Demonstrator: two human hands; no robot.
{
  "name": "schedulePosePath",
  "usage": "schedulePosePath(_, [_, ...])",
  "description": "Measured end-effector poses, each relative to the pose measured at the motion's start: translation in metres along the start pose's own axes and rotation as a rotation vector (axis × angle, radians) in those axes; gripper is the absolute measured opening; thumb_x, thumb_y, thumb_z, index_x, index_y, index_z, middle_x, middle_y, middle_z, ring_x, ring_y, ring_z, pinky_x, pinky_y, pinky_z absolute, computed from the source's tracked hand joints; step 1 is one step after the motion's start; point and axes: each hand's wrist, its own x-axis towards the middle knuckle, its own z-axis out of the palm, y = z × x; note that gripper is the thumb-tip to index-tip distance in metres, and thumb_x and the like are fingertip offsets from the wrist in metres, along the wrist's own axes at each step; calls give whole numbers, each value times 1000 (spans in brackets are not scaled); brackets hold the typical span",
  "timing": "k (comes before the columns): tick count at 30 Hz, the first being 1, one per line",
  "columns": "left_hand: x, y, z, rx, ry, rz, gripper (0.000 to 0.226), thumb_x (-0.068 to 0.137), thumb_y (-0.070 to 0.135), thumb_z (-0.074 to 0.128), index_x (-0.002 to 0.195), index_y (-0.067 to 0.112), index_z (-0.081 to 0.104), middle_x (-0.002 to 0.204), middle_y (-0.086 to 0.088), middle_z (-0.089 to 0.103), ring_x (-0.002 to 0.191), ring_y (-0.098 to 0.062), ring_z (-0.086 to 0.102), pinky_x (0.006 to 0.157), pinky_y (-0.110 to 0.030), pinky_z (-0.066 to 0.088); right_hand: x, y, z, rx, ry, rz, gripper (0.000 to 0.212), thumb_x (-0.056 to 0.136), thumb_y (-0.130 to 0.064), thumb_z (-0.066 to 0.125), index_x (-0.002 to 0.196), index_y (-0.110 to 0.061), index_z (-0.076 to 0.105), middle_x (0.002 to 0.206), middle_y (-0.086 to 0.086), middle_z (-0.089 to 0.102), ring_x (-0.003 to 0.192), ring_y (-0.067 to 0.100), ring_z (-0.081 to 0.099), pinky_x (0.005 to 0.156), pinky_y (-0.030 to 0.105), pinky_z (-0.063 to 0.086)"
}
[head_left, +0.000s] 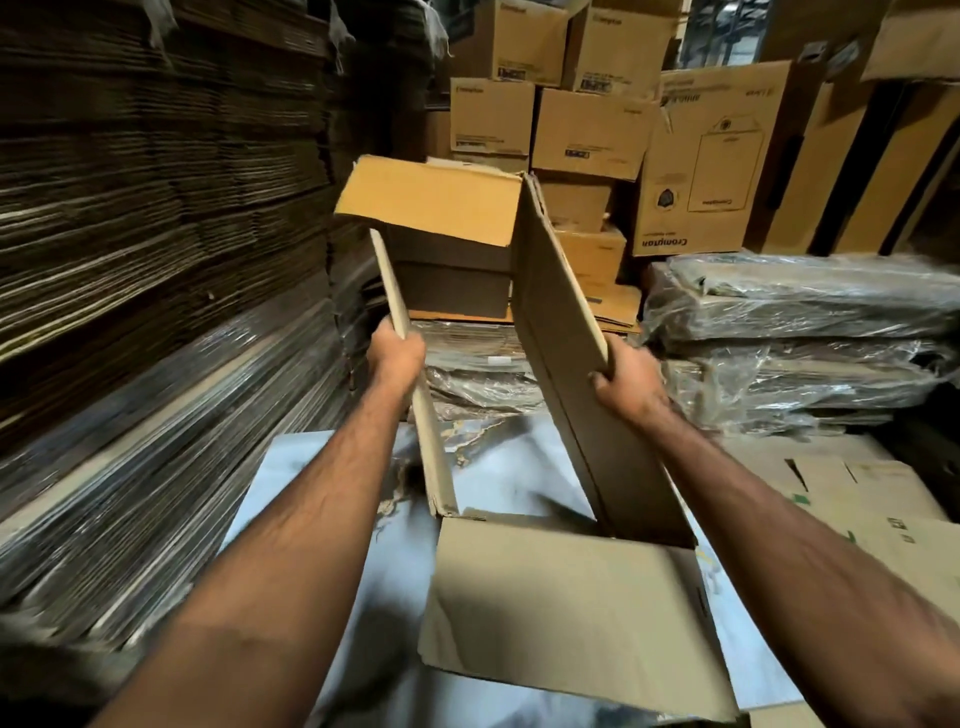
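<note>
The left hand (395, 356) and right hand (631, 379) had fingers curled round opposite walls of the cardboard box (561, 613), which hung between them and might tear at a crease if pulled wider.

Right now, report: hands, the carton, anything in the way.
Left hand and right hand each grip a side wall of the carton. Carton open, flaps loose. Flat cardboard stacks close left, wrapped bundles right.

Your bare forearms stretch from the near corners toward the far middle. Your left hand (395, 358) curls round the left wall of the cardboard box (550, 291); your right hand (628, 382) grips its right wall, thumb on the inner face
</note>
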Motion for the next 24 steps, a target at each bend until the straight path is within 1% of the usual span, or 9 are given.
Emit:
schedulePosePath(4, [-1, -15, -7, -42, -244, 36, 41, 96, 34, 57, 133, 16, 56, 119, -6, 65, 106, -24, 63, 96, -42, 52, 6, 2, 2, 80, 24, 118, 40, 88, -8, 61, 128, -11, 58, 119, 17, 67, 110, 36, 61, 96, 41, 50])
schedulePosePath(7, [-10, -17, -8, 7, -385, 55, 35, 97, 30, 58, 130, 18, 53, 115, -3, 64, 103, -21, 61, 90, -35, 51, 12, 7, -2, 135, 53, 201, 40, 88, -9, 60, 128, -11, 59, 119, 17, 67, 110, 36, 62, 96, 41, 51])
schedulePosePath(10, [-11, -20, -3, 96, -443, 53, 51, 93, 18, 57, 142, 14, 44, 127, -11, 60, 111, -28, 59, 97, -45, 51, 16, 14, -6, 148, 65, 207, 41, 87, -8, 60, 128, -8, 58, 119, 19, 66, 110, 37, 62, 96, 45, 51])
schedulePosePath(12, [-13, -17, -1, 164, -467, 45, 55, 94, 24, 56, 145, 17, 37, 130, -9, 57, 112, -27, 59, 97, -44, 51, 20, 19, -9, 162, 81, 205, 41, 87, -8, 59, 128, -8, 58, 119, 19, 66, 109, 37, 62, 96, 46, 52])
schedulePosePath(14, [-16, -14, 0, 245, -505, 62, 52, 98, 34, 54, 145, 19, 35, 129, -5, 55, 111, -25, 58, 89, -39, 53, 23, 24, -13, 158, 92, 229, 40, 88, -9, 59, 128, -7, 58, 120, 18, 66, 109, 36, 62, 94, 42, 53])
schedulePosePath(16, [-20, -11, 4, 362, -408, 145, 46, 100, 39, 50, 140, 18, 42, 128, -9, 58, 107, -26, 59, 82, -38, 54, 26, 29, -17, 157, 89, 246, 37, 90, -11, 60, 127, -7, 58, 119, 17, 66, 109, 34, 62, 92, 39, 52])
schedulePosePath(19, [-28, -6, 15, 555, -22, 214, 35, 101, 35, 46, 124, 11, 57, 122, -18, 63, 107, -39, 60, 84, -40, 48, 24, 28, -17, 135, 50, 198, 37, 92, -16, 61, 129, -9, 58, 120, 15, 66, 109, 34, 62, 92, 37, 50])
schedulePosePath(21, [-28, -3, 21, 523, 112, 126, 33, 101, 32, 45, 118, 7, 60, 121, -21, 64, 110, -41, 59, 85, -41, 48, 16, 25, -17, 129, -40, 107, 45, 92, -13, 62, 136, -11, 52, 120, 10, 64, 105, 28, 61, 89, 32, 49])
schedulePosePath(24, [-16, 6, 21, 362, 228, -35, 34, 101, 30, 45, 121, 5, 58, 125, -22, 61, 115, -40, 58, 90, -41, 47, -3, 28, -19, 86, -270, -38, 69, 88, -14, 69, 148, -21, 35, 120, 2, 54, 103, 18, 53, 89, 24, 43])
